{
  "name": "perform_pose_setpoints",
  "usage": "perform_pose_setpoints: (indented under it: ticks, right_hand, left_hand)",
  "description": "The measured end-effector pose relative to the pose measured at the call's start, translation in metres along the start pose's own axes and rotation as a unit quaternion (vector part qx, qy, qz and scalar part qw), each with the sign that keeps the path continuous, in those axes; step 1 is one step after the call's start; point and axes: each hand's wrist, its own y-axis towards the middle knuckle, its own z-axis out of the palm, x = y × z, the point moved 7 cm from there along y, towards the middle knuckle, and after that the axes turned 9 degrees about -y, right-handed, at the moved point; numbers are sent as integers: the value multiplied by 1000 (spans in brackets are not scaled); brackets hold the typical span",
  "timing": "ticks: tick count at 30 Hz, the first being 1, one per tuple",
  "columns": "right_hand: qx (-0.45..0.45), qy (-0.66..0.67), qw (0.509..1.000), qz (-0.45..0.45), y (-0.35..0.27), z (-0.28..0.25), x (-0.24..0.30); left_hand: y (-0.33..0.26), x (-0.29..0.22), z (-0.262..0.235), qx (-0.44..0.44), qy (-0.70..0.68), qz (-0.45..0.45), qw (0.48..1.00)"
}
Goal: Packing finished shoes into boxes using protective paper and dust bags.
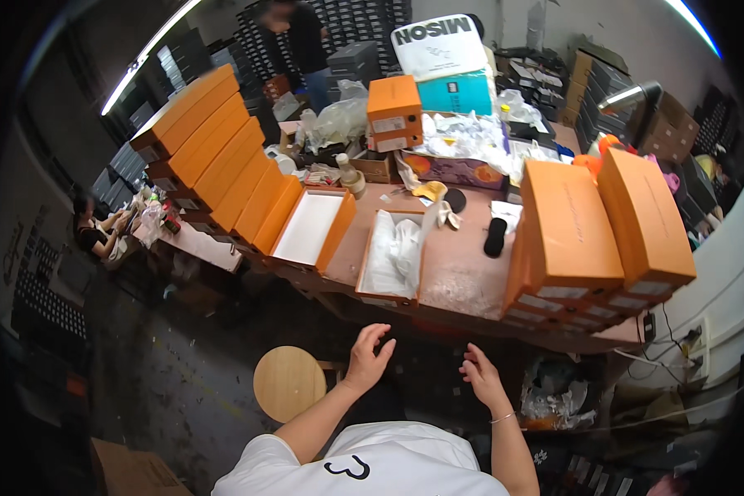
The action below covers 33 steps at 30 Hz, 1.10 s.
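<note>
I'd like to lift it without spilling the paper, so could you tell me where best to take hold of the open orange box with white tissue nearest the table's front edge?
Take the open orange box by its two long side walls, one hand each, coming from the near short end, which faces the left hand and right hand. The white tissue paper fills the inside, so an outside grip on the walls seems safest.

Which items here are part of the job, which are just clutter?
In hand: left hand and right hand, both empty, nearest the open box with white paper; open lid.
Lying about: wooden stool, black roll, bottle.
</note>
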Motion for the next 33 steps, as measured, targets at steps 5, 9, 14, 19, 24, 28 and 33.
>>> perform_pose_setpoints:
  ticks: [5,9,14,19,24,28,33]
  right_hand:
    - [-72,55,993,70,130,13,12]
    - [-184,121,968,120,227,43,22]
    - [-174,-308,926,-136,293,156,142]
    - [-17,-550,826,-124,303,216,107]
    - [-33,-215,972,-91,295,162,131]
    - [6,145,989,-31,273,113,159]
    - [-122,-117,984,51,254,50,126]
  left_hand:
    - [112,66,-102,-137,76,48,986]
    - [203,117,-142,-106,182,77,975]
    - [259,193,-139,113,221,-143,958]
    - [268,217,-140,134,239,-73,959]
    - [267,110,-183,156,-207,-188,947]
    - [241,61,-95,238,-517,-239,787]
    - [202,98,-13,275,-151,-18,949]
